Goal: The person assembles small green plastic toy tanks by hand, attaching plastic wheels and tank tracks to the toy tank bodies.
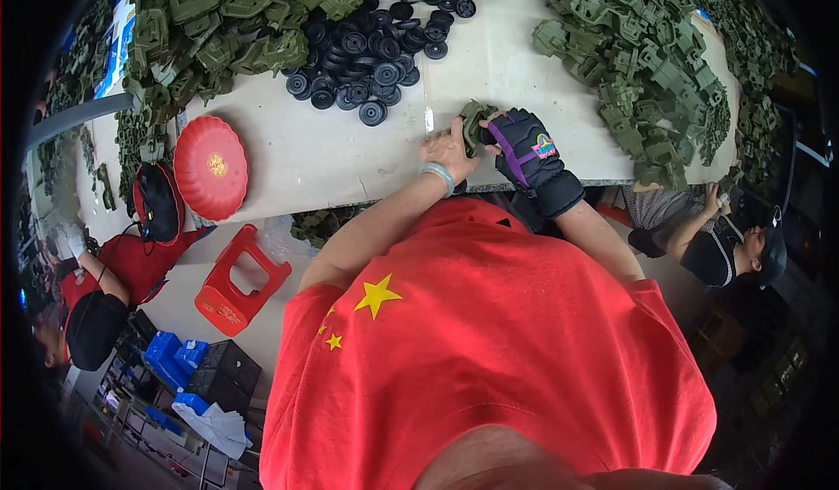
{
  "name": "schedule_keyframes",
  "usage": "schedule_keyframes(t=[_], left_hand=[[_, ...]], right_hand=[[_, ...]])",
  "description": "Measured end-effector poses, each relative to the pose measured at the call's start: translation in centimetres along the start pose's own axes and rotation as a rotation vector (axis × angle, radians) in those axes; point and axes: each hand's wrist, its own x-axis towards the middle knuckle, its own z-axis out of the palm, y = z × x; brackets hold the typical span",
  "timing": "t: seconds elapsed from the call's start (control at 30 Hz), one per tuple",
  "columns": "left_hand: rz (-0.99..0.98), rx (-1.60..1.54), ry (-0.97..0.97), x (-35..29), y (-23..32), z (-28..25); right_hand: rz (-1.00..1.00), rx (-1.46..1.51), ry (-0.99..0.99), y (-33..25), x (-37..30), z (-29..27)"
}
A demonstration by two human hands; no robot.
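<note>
Close to the table's near edge, my left hand [447,150] and my right hand [528,147] hold an olive-green plastic toy-vehicle part [474,123] between them. The left hand is bare, with a pale band [436,173] at its wrist, and its fingers close on the part's left side. A black and purple fingerless glove covers the right hand, whose fingertips grip the part's right side. Fingers partly hide the part. Just beyond lies a heap of black toy wheels [354,63] on the pale table [323,156].
Olive-green plastic parts pile up at the far left [214,22] and along the right [634,62]. A red scalloped plate [190,186] sits at the table's left edge, above a red stool [229,306]. Co-workers are at the left [96,328] and right [712,250].
</note>
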Motion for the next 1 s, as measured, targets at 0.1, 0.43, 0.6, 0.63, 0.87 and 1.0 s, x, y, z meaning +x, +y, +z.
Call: schedule_keyframes(t=[0.1, 0.43, 0.6, 0.63, 0.87, 1.0], left_hand=[[0.004, -0.006, -0.021, -0.1, 0.2, -0.2], [0.267, -0.007, -0.028, -1.3, -3.4, -1.6], [0.296, 0.052, 0.021, -0.2, -3.4, 0.5], [0.271, 0.071, 0.045, -0.1, -3.6, 1.0], [0.373, 0.044, 0.105, 0.2, -3.9, 1.3], [0.384, 0.010, 0.150, 0.2, -4.4, 1.6]], right_hand=[[0.094, -0.029, 0.002, -0.3, -0.4, 0.6], [0.069, 0.121, 0.273, -0.4, 0.2, 0.8], [-0.095, -0.016, 0.248, -0.7, 5.6, 1.4], [-0.160, -0.122, 0.127, -1.1, 6.4, 1.8], [-0.132, -0.210, 0.061, -1.7, 7.6, 2.7], [0.133, -0.149, 0.124, -1.8, 7.6, 3.0]])
